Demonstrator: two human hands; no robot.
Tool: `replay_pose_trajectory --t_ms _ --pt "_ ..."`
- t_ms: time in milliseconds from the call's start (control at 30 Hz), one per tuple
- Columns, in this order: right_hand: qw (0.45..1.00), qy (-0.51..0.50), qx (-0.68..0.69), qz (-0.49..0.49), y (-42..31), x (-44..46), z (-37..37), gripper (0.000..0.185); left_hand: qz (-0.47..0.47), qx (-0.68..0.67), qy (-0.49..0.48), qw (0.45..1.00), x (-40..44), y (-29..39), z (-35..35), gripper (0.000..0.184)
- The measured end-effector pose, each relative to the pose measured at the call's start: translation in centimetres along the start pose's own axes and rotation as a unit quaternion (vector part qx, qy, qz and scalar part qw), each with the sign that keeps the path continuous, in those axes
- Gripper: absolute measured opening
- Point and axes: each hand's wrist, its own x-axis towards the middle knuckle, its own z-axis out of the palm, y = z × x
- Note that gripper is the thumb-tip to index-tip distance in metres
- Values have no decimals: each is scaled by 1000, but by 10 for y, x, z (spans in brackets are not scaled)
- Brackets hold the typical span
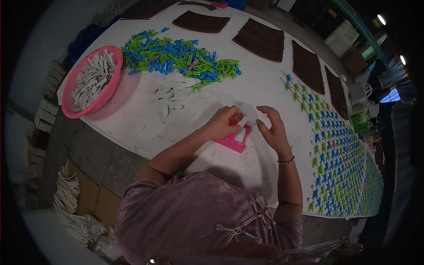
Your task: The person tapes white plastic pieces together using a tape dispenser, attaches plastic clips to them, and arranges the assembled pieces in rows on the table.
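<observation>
A pink holder (231, 142) with a white piece in it stands on the white table in front of me. My left hand (224, 122) is at the holder's upper left edge, its fingers curled together; what they pinch, if anything, is too small to make out. To the right of the holder my right hand (274, 130) is raised, thumb and fingers apart, with nothing visible between them. Loose white pieces (174, 95) lie on the table to the left, below a heap of blue and green clips (170, 55).
A pink basket (115, 75) of white pieces stands at the left. Brown mats (260, 39) lie along the far side. Rows of blue and green clips (335, 154) cover the right side. Bundled white strips (66, 194) lie on the floor, lower left.
</observation>
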Motion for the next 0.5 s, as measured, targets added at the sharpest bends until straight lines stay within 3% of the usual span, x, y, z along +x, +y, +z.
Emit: replay_pose_trajectory --t_ms 167,333,500 --pt "984 -94 -151 -27 60 48 49 44 -72 -95 77 990 -10 -11 -20 29" --pt "952 -158 -264 -4 90 102 101 53 -73 -88 81 990 -12 -16 -31 30" --pt "953 -163 -250 44 101 134 129 56 -56 -85 93 990 -12 -13 -37 32"
